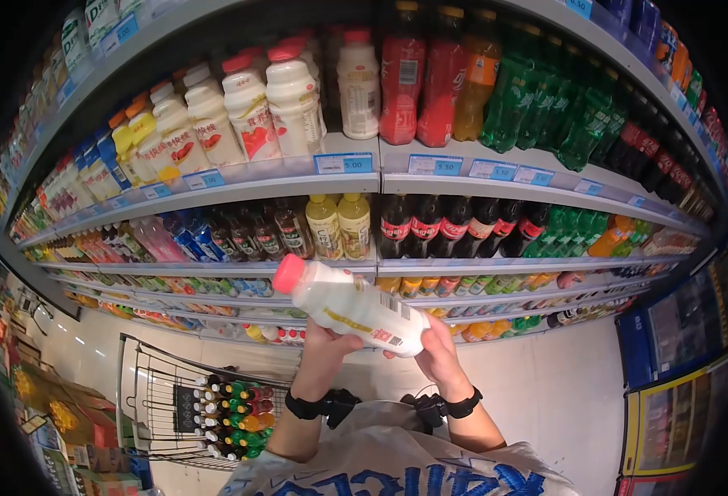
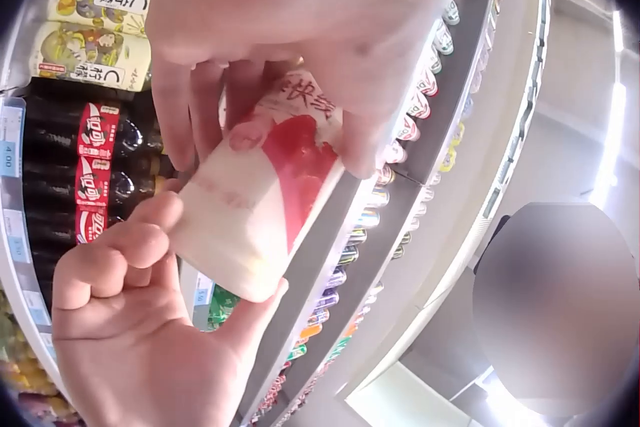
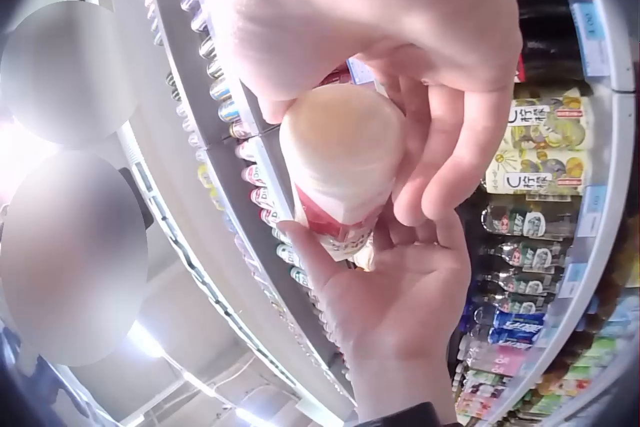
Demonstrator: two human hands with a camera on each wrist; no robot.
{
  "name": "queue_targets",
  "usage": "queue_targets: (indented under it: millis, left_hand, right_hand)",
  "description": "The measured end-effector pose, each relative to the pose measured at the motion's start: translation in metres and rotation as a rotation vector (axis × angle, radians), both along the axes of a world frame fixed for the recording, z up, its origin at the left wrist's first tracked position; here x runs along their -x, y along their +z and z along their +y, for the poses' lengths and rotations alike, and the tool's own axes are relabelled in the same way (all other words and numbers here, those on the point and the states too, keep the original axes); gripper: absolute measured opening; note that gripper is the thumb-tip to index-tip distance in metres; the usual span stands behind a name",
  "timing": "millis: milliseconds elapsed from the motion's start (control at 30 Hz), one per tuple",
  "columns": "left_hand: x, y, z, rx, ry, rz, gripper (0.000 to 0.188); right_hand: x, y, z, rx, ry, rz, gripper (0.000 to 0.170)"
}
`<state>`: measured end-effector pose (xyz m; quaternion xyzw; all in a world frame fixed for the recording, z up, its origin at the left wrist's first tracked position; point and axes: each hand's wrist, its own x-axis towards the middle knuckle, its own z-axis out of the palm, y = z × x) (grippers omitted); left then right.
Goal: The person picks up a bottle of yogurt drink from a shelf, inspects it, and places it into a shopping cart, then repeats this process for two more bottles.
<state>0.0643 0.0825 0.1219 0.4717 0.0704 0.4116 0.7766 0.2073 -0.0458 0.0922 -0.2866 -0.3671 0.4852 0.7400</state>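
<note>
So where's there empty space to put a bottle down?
The widest bare patch is the floor between the person's right arm and the blue cabinet. A narrow gap shows on the upper shelf, between the red-capped white bottles and the lone one beside the red drinks. The cola row and cart bottles look packed.

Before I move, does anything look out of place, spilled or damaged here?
The held bottle looks undamaged, and no spill shows. One small oddity: the red-capped white bottle standing beside the red-drink bottles appears turned, fine print facing out, while white bottles to its left show fruit pictures.
</note>
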Motion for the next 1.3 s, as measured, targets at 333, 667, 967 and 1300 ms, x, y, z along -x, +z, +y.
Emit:
queue_targets:
  millis: [333, 667, 967, 1300]
  left_hand:
    - [0.003, -0.004, -0.010, 0.237, 0.101, -0.016, 0.048]
    - [0.009, -0.014, -0.008, 0.210, 0.056, -0.047, 0.050]
    - [0.009, -0.007, -0.008, 0.138, 0.037, 0.111, 0.042]
    - [0.013, -0.011, -0.009, 0.228, 0.022, 0.009, 0.038]
  right_hand:
    - [0.015, 0.025, -0.001, -0.022, -0.283, -0.178, 0.079]
    - [0.007, 0.003, -0.003, 0.140, 0.023, 0.036, 0.072]
    - [0.014, 0.000, -0.002, -0.042, -0.243, -0.117, 0.064]
    - [0.001, -0.009, -0.011, 0.212, 0.083, 0.077, 0.072]
